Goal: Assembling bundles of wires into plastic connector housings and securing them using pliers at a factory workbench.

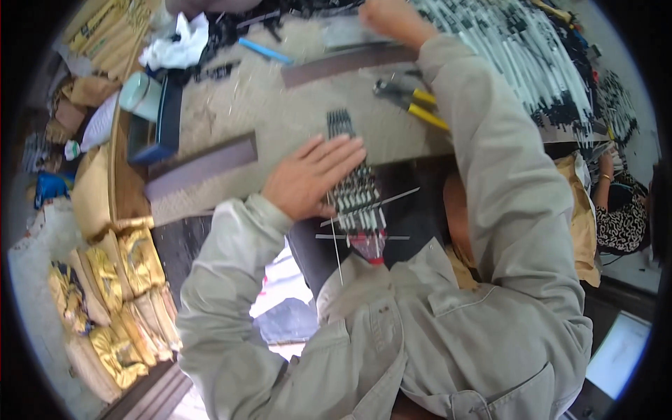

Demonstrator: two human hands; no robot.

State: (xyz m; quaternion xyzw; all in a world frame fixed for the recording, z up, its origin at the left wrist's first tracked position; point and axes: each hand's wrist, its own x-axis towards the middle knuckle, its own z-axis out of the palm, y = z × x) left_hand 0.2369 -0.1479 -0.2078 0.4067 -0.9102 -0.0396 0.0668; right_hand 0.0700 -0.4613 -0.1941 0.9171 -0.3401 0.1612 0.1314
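Observation:
My left hand lies flat, fingers stretched out, across a narrow row of small dark and silver pieces. The row runs over the table's near edge toward my chest, and thin metal rods stick out crosswise from its near end. Part of the row is hidden under my palm. My right hand is reached out to the far side of the table, beside a dark flat bar and a clear plastic piece. Its fingers are curled; what they hold, if anything, cannot be seen.
Yellow-handled pliers lie by my right sleeve. Many white and black rods are heaped at the far right. A second dark bar, a blue stick and a dark box lie leftward. Another person sits at right.

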